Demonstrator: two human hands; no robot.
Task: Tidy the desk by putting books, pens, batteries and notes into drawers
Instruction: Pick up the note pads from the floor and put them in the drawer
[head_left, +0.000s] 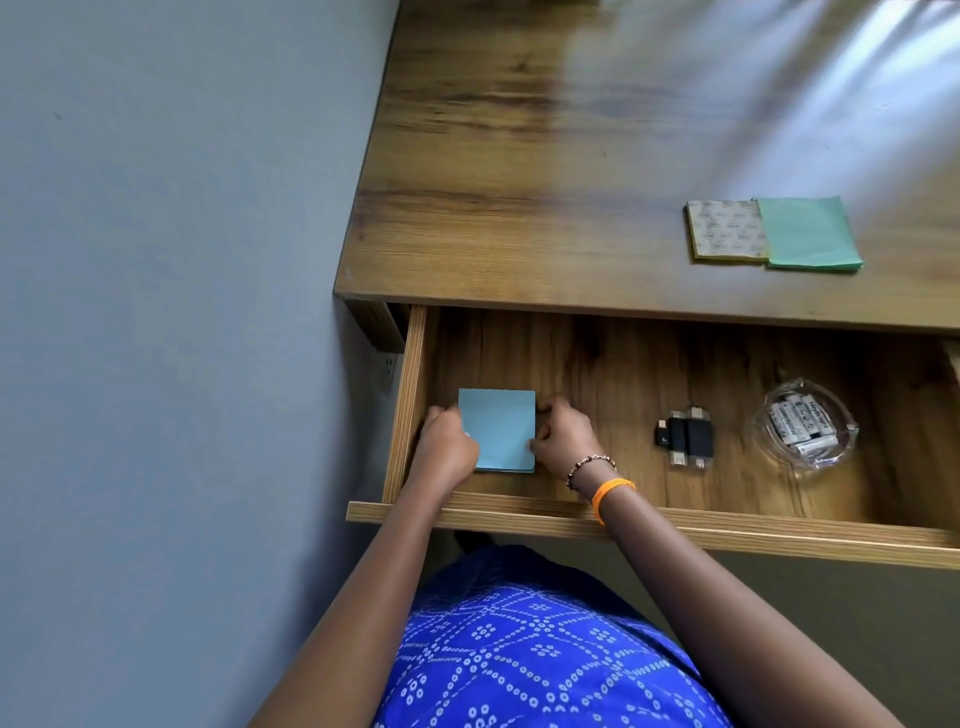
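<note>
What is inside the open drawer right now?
In the drawer: a blue note pad held by the left hand and right hand, black adapters, and a glass dish of batteries. The back is hidden under the desk.

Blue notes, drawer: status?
Left hand and right hand grip blue note pad in open drawer. Two pads on desk. Nothing blocking.

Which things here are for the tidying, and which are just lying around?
For tidying: blue notes held by both hands, left hand, right hand; green notes; yellow notes; batteries; drawer.
Lying around: black adapters.
</note>
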